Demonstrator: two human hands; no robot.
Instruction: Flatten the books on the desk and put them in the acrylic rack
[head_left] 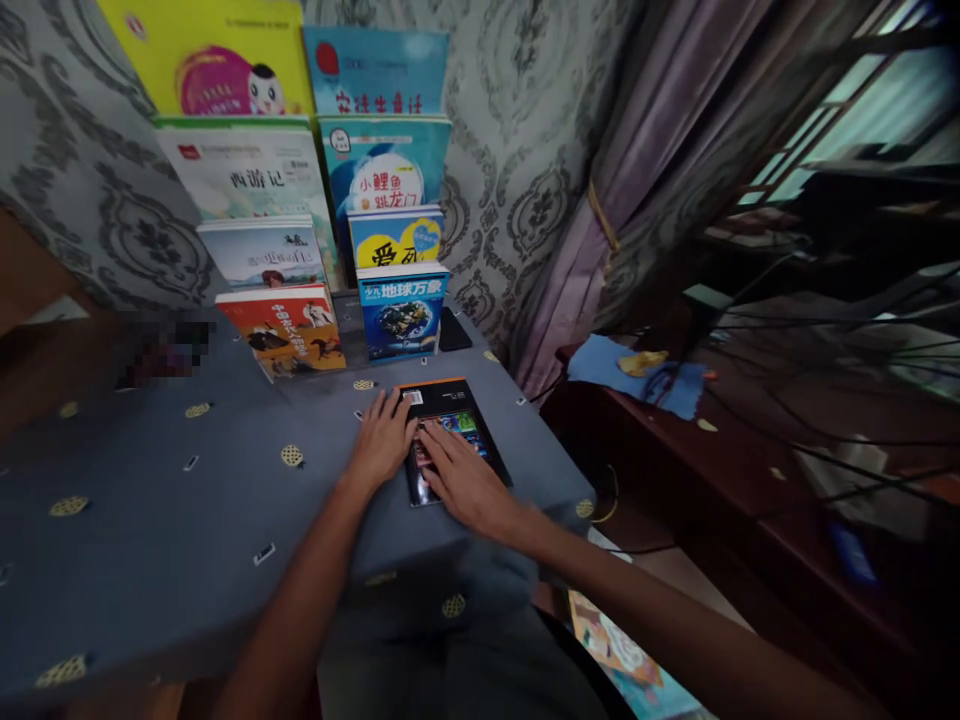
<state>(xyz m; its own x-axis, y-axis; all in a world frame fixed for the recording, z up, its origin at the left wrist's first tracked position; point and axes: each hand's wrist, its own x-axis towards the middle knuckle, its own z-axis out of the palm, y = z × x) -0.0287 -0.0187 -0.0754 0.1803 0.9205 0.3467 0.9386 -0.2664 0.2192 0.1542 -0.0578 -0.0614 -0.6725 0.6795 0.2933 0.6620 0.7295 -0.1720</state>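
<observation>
A black book (442, 397) with small coloured pictures on its cover lies flat near the table's right end. My left hand (384, 440) rests at its left edge, fingers stretched out, partly over the cover and partly over the tablecloth. Across the lower middle of the same cover lies my right hand (465, 478), its fingers extended and pointing up and left. Neither hand grips anything. Behind the black book, an orange book (289, 330) and a blue book with a globe (401, 315) stand at the front of two tiered columns of books.
The grey-blue tablecloth (225, 500) bears pineapple prints. A dark phone-like object (454, 330) lies beside the blue book. To the right are a purple curtain (577, 240), a dark red bench (720, 490) with a blue cloth (600, 370), and tangled cables. Another person's arm blurs at left.
</observation>
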